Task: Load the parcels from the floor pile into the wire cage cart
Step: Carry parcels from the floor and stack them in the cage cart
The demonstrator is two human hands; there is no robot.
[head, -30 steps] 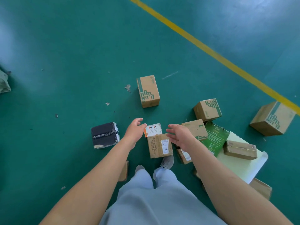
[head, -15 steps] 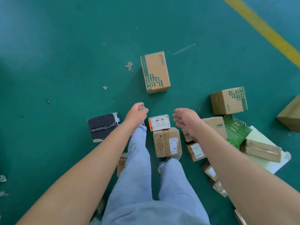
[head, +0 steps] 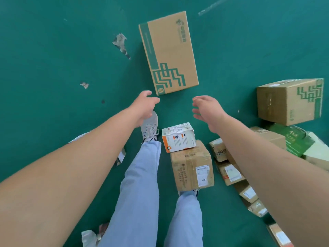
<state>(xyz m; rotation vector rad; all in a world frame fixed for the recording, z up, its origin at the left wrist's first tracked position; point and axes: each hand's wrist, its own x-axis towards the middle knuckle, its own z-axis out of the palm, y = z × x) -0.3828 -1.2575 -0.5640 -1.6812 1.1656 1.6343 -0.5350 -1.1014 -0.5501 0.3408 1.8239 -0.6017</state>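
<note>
A long brown parcel with green stripes and a green stair pattern (head: 169,52) lies flat on the green floor ahead of me. My left hand (head: 144,104) and my right hand (head: 208,109) reach toward its near end, a short way apart from it, fingers loosely spread and holding nothing. Below my hands a small white and orange box (head: 179,137) leans on a taped brown parcel with a label (head: 192,166). The wire cage cart is out of view.
A bigger brown box with green print (head: 288,102) stands at the right, above a green packet (head: 293,139) and several small labelled parcels (head: 231,172) under my right arm. My legs and grey shoe (head: 149,128) stand between the parcels. Paper scraps (head: 121,43) lie on the floor.
I have stepped forward and bent lower, so the long striped parcel is much nearer. Both hands moved past the white and orange box toward it. The black parcel at left dropped out of view.
</note>
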